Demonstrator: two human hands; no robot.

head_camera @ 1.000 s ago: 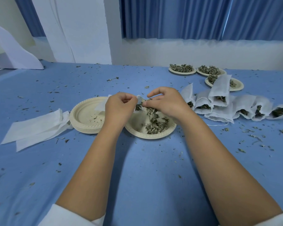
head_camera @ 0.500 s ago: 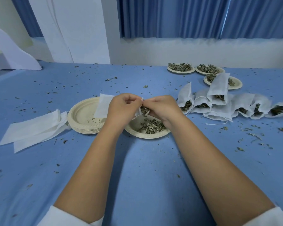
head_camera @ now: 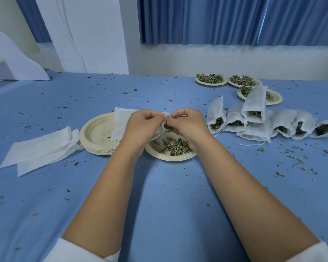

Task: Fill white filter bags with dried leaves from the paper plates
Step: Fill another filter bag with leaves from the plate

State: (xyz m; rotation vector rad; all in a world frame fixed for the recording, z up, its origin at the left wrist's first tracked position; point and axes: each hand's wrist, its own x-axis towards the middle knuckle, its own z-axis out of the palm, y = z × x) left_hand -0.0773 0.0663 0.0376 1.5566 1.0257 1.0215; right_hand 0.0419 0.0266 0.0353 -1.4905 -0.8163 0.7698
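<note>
A white filter bag (head_camera: 120, 121) is held above the table's middle, its body stretching left over a stack of paper plates (head_camera: 97, 135). My left hand (head_camera: 142, 125) pinches the bag's mouth with curled fingers. My right hand (head_camera: 189, 123) pinches the mouth's other edge, thumb and fingertips together. Dried leaves show at the bag's opening between the hands. Just below the hands sits a paper plate (head_camera: 159, 156) with dried leaves (head_camera: 176, 146) on it.
Flat unfilled bags (head_camera: 38, 150) lie at the left. Several filled bags (head_camera: 254, 120) are heaped at the right. At the back right stand three more plates of leaves (head_camera: 210, 80). Leaf crumbs are scattered over the blue tablecloth (head_camera: 169, 195). White boards (head_camera: 83, 35) lean at the back.
My right hand came up from the plate of leaves to the bag's mouth. Both hands now pinch the opening together, and the bag's body has swung out to the left.
</note>
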